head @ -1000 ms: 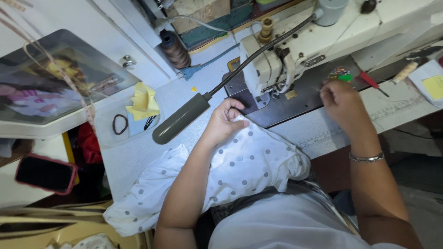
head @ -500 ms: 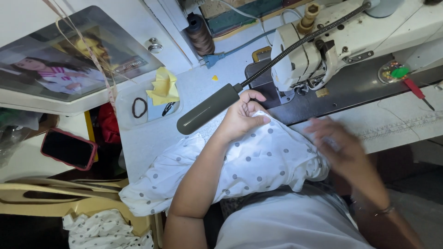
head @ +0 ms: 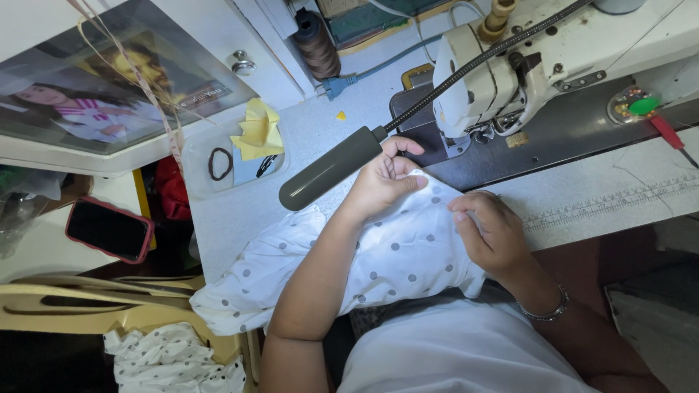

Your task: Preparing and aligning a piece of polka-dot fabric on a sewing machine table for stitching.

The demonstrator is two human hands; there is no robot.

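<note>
A white fabric with grey dots point(head: 386, 251) lies bunched on the table edge and over my lap. My left hand point(head: 382, 178) grips its far edge, just below the dark lamp head point(head: 331, 169) on a flexible arm. My right hand point(head: 489, 231) pinches the fabric's right edge near the ruler strip of the table. The white sewing machine point(head: 502, 69) stands behind both hands, its needle area just above the fabric.
A clear tray point(head: 244, 156) with yellow paper and a black ring sits at left. A brown thread cone point(head: 314, 44) stands at the back. A red-handled tool point(head: 666, 131) lies at right. A phone in a pink case point(head: 109, 229) rests lower left, above more dotted cloth point(head: 171, 356).
My right hand came down from the machine's right side onto the fabric's edge. The left hand stayed on the fabric. The view shifted, bringing the machine closer to the top.
</note>
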